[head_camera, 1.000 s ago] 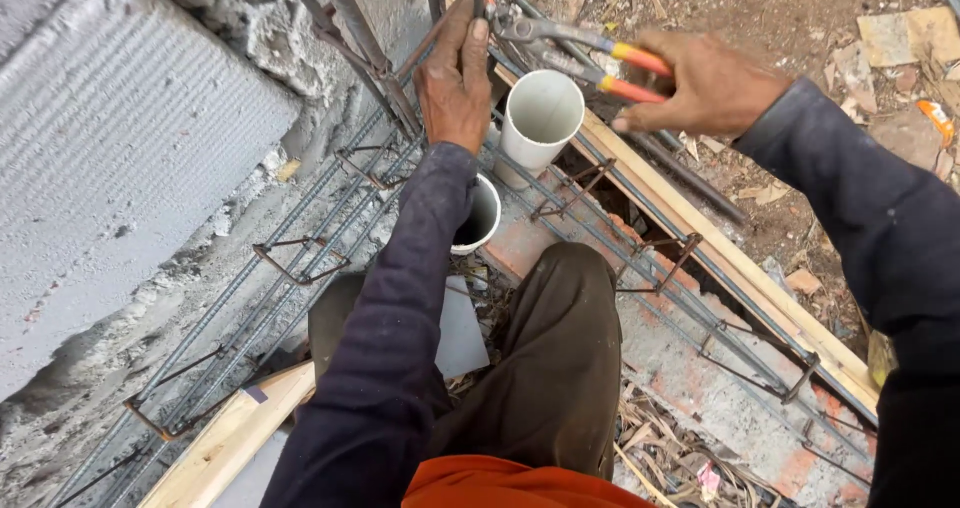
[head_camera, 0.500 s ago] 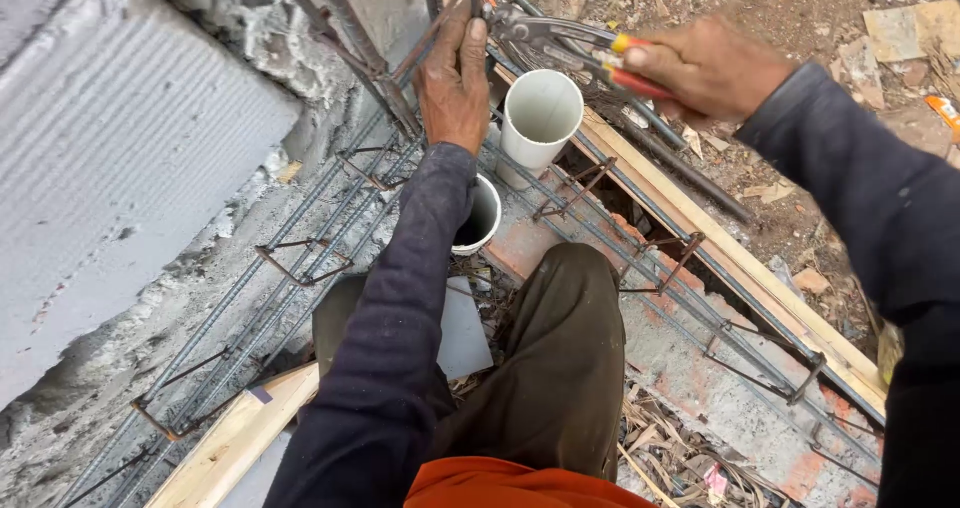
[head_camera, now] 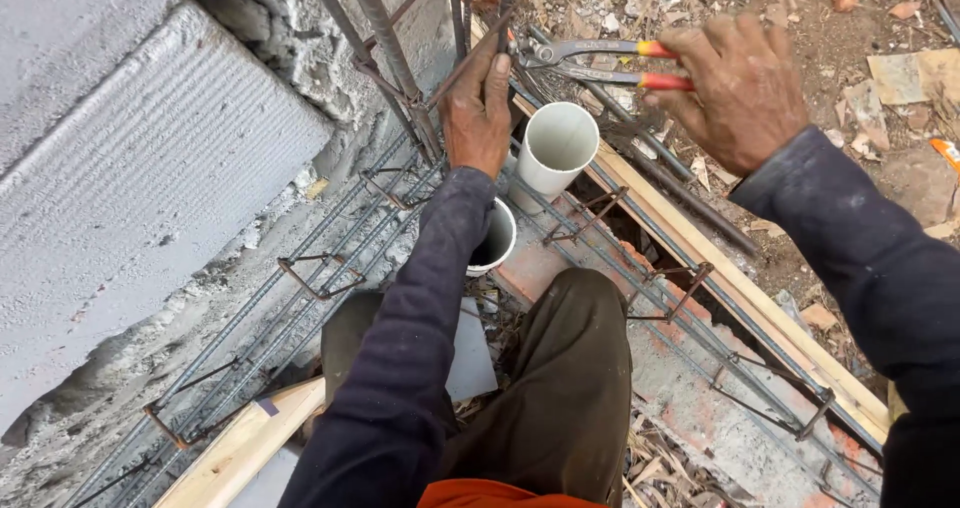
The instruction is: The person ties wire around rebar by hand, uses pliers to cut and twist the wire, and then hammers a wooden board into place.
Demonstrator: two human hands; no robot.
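Observation:
My left hand (head_camera: 480,113) presses its fingers against the steel rebar bars (head_camera: 395,53) where they cross near the top of the view. My right hand (head_camera: 740,88) is closed around the red-and-yellow handles of a pair of pincers (head_camera: 590,61), whose jaws point left at the spot beside my left fingertips. Just below the tool stands a white plastic pipe (head_camera: 557,148), open end up. A second white pipe (head_camera: 495,240) sits lower, half hidden behind my left forearm.
A rebar cage with stirrups (head_camera: 310,273) runs along a grey concrete block wall (head_camera: 130,188). Wooden planks (head_camera: 700,238) edge the cage on the right. Brick and mortar (head_camera: 680,368) lie under my knee (head_camera: 575,368). Rubble and dirt (head_camera: 860,28) cover the ground beyond.
My right hand swung the pincers up and turned over the handles, palm down now. The view shifted slightly down. My left hand stayed on the bars.

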